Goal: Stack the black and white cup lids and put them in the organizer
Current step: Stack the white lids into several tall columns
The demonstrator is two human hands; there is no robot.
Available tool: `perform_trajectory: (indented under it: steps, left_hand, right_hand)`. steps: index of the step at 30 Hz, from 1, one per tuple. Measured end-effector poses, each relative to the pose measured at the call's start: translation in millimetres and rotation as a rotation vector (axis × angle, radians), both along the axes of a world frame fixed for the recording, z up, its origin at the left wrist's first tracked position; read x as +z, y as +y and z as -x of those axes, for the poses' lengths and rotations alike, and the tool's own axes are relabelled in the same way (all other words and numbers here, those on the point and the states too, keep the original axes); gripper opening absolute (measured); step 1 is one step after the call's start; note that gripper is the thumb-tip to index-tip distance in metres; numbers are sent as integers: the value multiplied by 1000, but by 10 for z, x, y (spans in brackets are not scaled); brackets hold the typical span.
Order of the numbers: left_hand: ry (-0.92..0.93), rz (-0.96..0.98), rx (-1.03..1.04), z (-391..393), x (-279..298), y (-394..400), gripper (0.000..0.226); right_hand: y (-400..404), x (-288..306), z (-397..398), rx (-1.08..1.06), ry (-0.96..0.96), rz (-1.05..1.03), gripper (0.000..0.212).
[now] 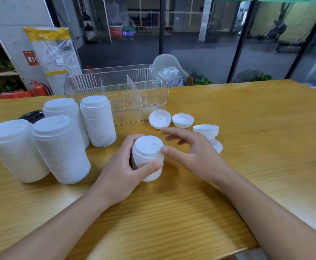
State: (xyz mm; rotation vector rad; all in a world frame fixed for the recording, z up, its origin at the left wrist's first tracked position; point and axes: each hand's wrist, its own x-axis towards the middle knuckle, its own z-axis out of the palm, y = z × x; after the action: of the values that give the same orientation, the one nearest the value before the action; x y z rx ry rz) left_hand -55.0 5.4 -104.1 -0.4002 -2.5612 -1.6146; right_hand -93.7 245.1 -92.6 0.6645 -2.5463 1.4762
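My left hand point(124, 167) grips a short stack of white lids point(147, 152) standing on the wooden table point(247, 139). My right hand point(189, 152) hovers beside the stack with fingers spread, its thumb touching the stack's top rim. Several tall stacks of white lids point(59, 149) stand at the left. Behind them a black lid point(31, 115) peeks out. Loose white lids point(160, 119) and a small white pile point(206, 130) lie past my right hand. The clear plastic organizer point(119, 91) stands at the back, its compartments holding nothing I can see.
A white chair with a plastic bag point(169, 72) sits behind the table's far edge. A wrapped package point(52, 59) leans on the wall at left, near a red fire extinguisher point(39, 89). Glass walls run behind.
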Motion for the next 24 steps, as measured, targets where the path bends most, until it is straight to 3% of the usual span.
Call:
perform_trajectory:
  steps: [5,8,11,13,17,24]
  left_hand:
    - [-6,15,-22,-22,35,-4,62]
    - [-3,16,-27,-28,47,4,62]
    - [-2,12,-23,-37,50,5,61]
    - [-3,14,-17,-41,48,8,61]
    - [-3,25,-5,-39,41,11,61]
    - [-7,19,-9,-43,51,16,61]
  right_hand:
    - [415,-60,257,-475,289,-338,51]
    - [580,-83,340,-619,166,-409,44]
    - [592,-119,350,-588,-36,-260,37]
    - [553,-151,356,-545,-63,-213,32]
    - [371,-202,370,-445,-17,-186,31]
    - [11,-215,588,-266,139,-332,21]
